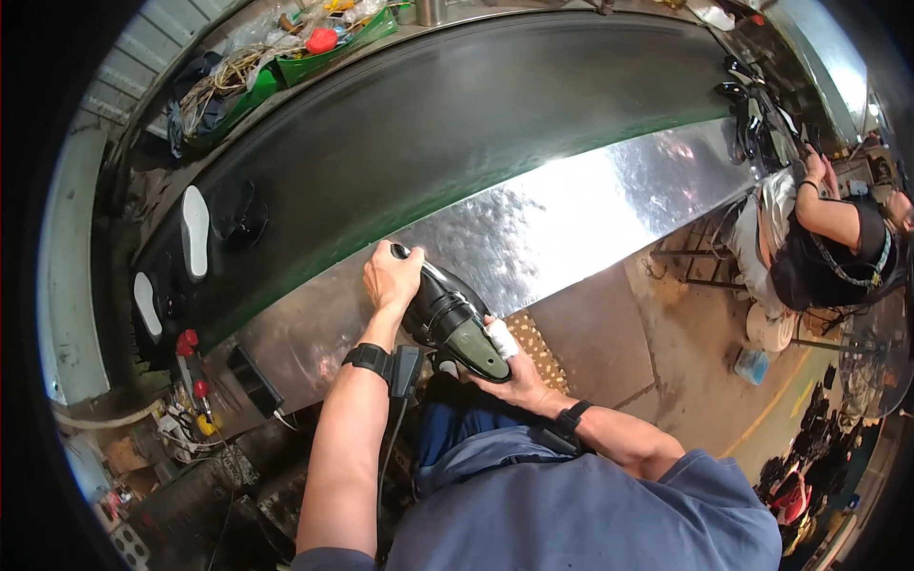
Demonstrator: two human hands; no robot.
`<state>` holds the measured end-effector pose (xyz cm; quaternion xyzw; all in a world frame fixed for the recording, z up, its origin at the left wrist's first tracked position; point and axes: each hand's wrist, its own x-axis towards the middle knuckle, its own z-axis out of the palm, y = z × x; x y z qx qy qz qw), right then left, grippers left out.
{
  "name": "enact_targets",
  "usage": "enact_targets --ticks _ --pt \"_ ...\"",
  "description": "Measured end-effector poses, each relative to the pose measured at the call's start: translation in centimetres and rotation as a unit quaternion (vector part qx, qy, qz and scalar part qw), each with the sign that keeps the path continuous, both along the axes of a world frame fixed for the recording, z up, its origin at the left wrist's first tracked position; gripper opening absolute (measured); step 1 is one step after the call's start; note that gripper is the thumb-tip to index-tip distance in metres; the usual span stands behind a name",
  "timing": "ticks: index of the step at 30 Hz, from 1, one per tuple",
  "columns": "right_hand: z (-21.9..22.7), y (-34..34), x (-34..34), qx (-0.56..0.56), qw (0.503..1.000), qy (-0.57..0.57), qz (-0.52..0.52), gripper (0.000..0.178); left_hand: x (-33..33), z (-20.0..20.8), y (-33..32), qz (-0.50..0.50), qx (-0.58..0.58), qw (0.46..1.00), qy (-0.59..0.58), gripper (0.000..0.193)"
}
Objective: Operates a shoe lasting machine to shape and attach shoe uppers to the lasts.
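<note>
A glossy black shoe [440, 303] fitted on a dark green shoe last [479, 352] is held between my two hands, tilted over the near edge of the metal ledge. My left hand [392, 278] grips the far end of the shoe, its fingers curled around it. At the near end, my right hand [517, 376] clasps the heel part beside the last, the underside fingers hidden. White wrapping [501, 338] covers the right thumb. The last's top faces up and has a small hole.
A shiny metal ledge [562, 214] borders a dark belt [457, 114]. Two white sole shapes [195, 233] and a dark shoe [246, 219] lie at left. A black phone-like device [253, 381] rests on the ledge. Another person [838, 233] works at right beside black shoes [757, 124].
</note>
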<state>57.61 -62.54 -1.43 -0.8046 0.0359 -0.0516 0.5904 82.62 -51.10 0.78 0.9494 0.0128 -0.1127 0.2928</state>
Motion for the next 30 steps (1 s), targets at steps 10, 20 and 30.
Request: enact_targets --ticks 10,20,30 --pt "10.3 -1.9 7.1 0.324 0.929 0.164 0.068 0.093 -0.5 8.4 6.0 0.146 -0.103 0.984 -0.021 0.036" --pt "16.5 13.8 9.4 0.322 0.876 0.31 0.182 0.047 -12.4 16.4 22.9 0.28 -0.181 0.927 -0.173 0.032" --pt "21.7 35.9 -5.4 0.287 0.81 0.215 0.463 0.039 -37.7 25.8 42.2 0.492 -0.015 0.823 -0.284 0.033"
